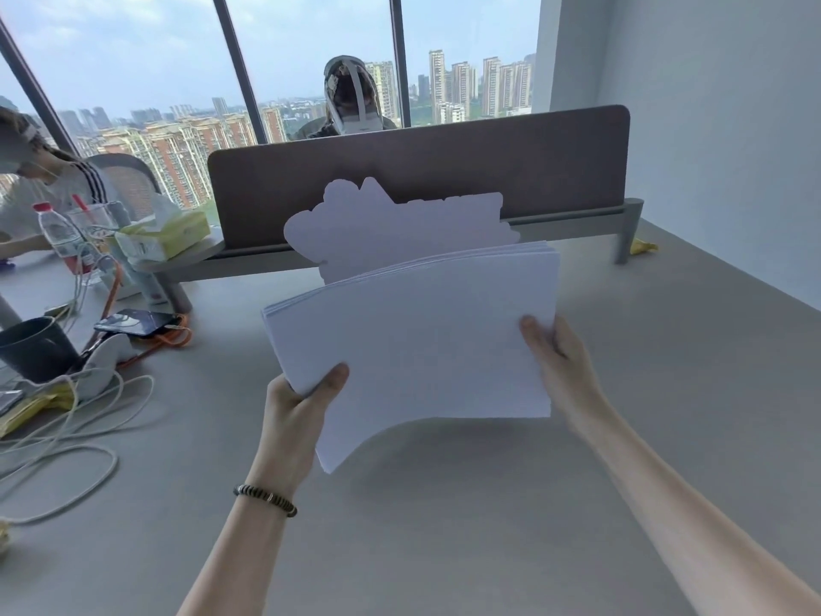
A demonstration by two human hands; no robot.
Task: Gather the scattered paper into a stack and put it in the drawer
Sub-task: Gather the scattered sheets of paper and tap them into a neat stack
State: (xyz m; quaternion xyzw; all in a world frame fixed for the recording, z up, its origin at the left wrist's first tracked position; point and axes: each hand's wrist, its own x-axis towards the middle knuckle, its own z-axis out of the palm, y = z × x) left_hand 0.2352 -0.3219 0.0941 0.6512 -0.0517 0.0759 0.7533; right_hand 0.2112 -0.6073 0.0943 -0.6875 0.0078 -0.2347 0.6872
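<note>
White paper, a thick stack [413,344] of it, sits between my two hands, lifted clear of the grey desk [577,482] with its shadow on the surface beneath. My left hand [295,420] grips the near left corner, thumb curled over the top sheet and the fingers hidden under the pile. My right hand [555,362] holds the right edge, thumb pressed on top, the other fingers wrapped behind where I cannot see them. Between the two grips the stack bows, and its near edge sags in a curve below my left thumb. Along the far edge the sheets fan slightly, so I can see their separate layers.

Beyond the stack, just past its far edge, stands a blanked-out whitish patch [391,224] in front of a brown divider screen [444,171] that runs across the desk. On my left wrist I see a dark beaded bracelet [265,497].

Well to the left of my left hand lie a dark mug [35,349], a phone [133,322] with an orange cable, loops of white cable [66,455], a water bottle [57,233] and a pack of tissues [164,237]. No drawer shows in my view.
</note>
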